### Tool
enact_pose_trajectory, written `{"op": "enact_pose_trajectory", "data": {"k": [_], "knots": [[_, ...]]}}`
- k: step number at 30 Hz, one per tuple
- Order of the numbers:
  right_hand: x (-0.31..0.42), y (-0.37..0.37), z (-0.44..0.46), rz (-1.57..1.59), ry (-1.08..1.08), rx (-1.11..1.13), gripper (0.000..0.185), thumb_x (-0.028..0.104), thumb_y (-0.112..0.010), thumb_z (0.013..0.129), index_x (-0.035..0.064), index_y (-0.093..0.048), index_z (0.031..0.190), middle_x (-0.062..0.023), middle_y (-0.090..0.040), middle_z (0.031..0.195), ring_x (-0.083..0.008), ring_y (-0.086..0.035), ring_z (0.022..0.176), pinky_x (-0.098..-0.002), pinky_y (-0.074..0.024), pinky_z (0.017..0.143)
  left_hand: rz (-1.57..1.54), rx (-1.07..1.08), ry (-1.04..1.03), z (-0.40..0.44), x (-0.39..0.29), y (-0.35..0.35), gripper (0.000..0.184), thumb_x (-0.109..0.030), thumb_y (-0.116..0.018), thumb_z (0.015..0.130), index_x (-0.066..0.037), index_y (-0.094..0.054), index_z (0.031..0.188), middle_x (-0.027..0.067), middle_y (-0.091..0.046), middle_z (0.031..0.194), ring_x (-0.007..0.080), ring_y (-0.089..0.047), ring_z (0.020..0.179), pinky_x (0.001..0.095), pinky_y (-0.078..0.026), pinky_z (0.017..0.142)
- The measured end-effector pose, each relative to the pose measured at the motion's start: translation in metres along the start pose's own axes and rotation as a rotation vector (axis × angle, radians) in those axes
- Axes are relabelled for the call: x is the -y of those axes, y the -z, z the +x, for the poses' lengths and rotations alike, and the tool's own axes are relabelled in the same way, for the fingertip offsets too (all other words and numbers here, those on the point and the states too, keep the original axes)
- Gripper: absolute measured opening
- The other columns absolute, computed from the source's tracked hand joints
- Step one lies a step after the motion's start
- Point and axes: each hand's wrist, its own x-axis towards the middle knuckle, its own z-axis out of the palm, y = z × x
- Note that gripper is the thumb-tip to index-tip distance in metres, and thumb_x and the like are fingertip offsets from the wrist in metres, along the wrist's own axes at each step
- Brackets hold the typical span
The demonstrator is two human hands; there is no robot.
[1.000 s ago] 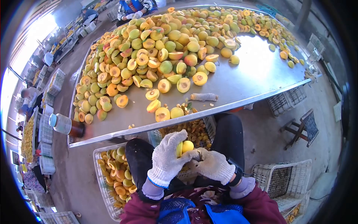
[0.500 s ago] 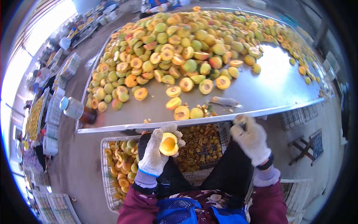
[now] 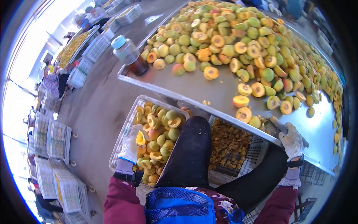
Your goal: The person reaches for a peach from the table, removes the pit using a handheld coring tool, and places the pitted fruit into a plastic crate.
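My left hand, in a whitish knit glove, is over the left side of a white crate filled with halved yellow-green fruit. A hollowed fruit half shows yellow at its fingers. At the table's front edge on the right is my gloved right hand, fingers spread, close to a greyish wrapped stick; whether they touch is unclear. Left of it, several fruit halves lie on the metal table, before a large fruit pile.
A second crate with brown-orange scraps stands below the table, between my legs. A jar of dark liquid stands at the table's left corner. Stacked crates and people are farther left.
The view has turned left. My hands, together a second ago, are now far apart. My left hand has moved with the fruit half over the fruit crate; my right has reached the table edge.
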Motion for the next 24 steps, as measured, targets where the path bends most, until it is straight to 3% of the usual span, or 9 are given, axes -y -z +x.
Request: {"op": "enact_pose_trajectory", "data": {"k": [6,9,12,14,16,18,20,22,24], "knots": [[0.008,-0.008,0.024,-0.137,-0.055,0.121,0.037,0.021,-0.064,0.077,0.0072,-0.059,0.111,-0.0181,-0.062,0.114,-0.0368,-0.060,0.105,-0.0451,-0.0459,0.092,0.311,-0.207,0.260,-0.016,0.043,0.076,0.038,-0.038,-0.063,0.090,-0.007,-0.062,0.113,0.0051,-0.068,0.092,0.0177,-0.066,0.081,0.0311,-0.052,0.067],[0.013,-0.010,0.023,-0.121,-0.055,0.091,0.037,0.021,-0.064,0.077,0.0074,-0.058,0.111,-0.0178,-0.062,0.113,-0.0377,-0.060,0.105,-0.0452,-0.0457,0.092,0.997,-0.266,0.294,-0.025,0.051,0.101,0.057,-0.049,-0.063,0.085,-0.003,-0.060,0.118,0.0207,-0.066,0.109,0.0349,-0.063,0.103,0.0401,-0.047,0.094],[-0.005,-0.027,0.021,-0.019,-0.032,0.015,0.037,0.022,-0.063,0.079,0.0076,-0.057,0.112,-0.0177,-0.062,0.112,-0.0384,-0.060,0.104,-0.0454,-0.0456,0.091,1.305,-0.353,0.108,-0.040,0.094,0.120,0.058,-0.045,-0.063,0.085,-0.007,-0.056,0.128,0.0183,-0.063,0.118,0.0322,-0.063,0.104,0.0397,-0.048,0.093],[-0.009,-0.033,0.019,0.118,-0.154,-0.026,0.037,0.022,-0.060,0.080,0.0080,-0.057,0.114,-0.0181,-0.063,0.112,-0.0382,-0.061,0.103,-0.0449,-0.0459,0.091,1.395,-0.300,-0.084,-0.041,0.185,0.149,0.063,-0.040,-0.059,0.087,-0.005,-0.042,0.137,0.0222,-0.049,0.135,0.0367,-0.048,0.125,0.0407,-0.043,0.101],[-0.011,-0.036,0.015,0.100,-0.115,-0.034,0.039,0.023,-0.059,0.081,0.0088,-0.056,0.117,-0.0186,-0.063,0.111,-0.0383,-0.061,0.103,-0.0444,-0.0452,0.091,1.581,0.171,0.325,-0.051,0.191,0.133,0.062,-0.034,-0.051,0.089,-0.008,-0.036,0.143,0.0189,-0.041,0.145,0.0325,-0.039,0.135,0.0397,-0.039,0.105],[-0.018,-0.048,0.015,0.175,-0.014,-0.195,0.030,0.018,-0.056,0.087,0.0051,-0.055,0.114,-0.0118,-0.060,0.094,-0.0211,-0.061,0.082,-0.0341,-0.0486,0.073,1.634,0.141,0.194,-0.050,0.228,0.148,0.055,-0.035,-0.049,0.088,-0.011,-0.047,0.137,0.0174,-0.050,0.139,0.0301,-0.049,0.128,0.0400,-0.044,0.100],[-0.006,-0.038,0.011,0.326,-0.096,-0.145,0.029,0.019,-0.056,0.089,0.0059,-0.055,0.114,-0.0076,-0.057,0.089,-0.0160,-0.057,0.077,-0.0305,-0.0465,0.068,1.527,0.419,0.601,-0.029,0.146,0.124,0.043,-0.034,-0.048,0.088,-0.013,-0.063,0.122,0.0171,-0.061,0.125,0.0292,-0.060,0.114,0.0413,-0.049,0.093],[-0.004,-0.039,0.010,0.483,-0.182,-0.095,0.028,0.020,-0.056,0.090,0.0066,-0.056,0.114,-0.0033,-0.055,0.085,-0.0108,-0.053,0.072,-0.0268,-0.0444,0.063,1.567,0.074,0.332,-0.021,0.122,0.104,0.029,-0.032,-0.053,0.084,-0.012,-0.072,0.093,0.0128,-0.070,0.098,0.0301,-0.067,0.092,0.0446,-0.051,0.079],[-0.015,-0.048,0.014,0.645,-0.244,-0.065,0.025,0.022,-0.055,0.093,0.0076,-0.057,0.113,0.0030,-0.049,0.079,-0.0048,-0.044,0.067,-0.0219,-0.0397,0.058,1.333,-0.228,-0.336,-0.013,0.117,0.080,0.017,-0.025,-0.057,0.084,-0.009,-0.065,0.086,0.0115,-0.066,0.087,0.0313,-0.064,0.082,0.0468,-0.050,0.074]]}}
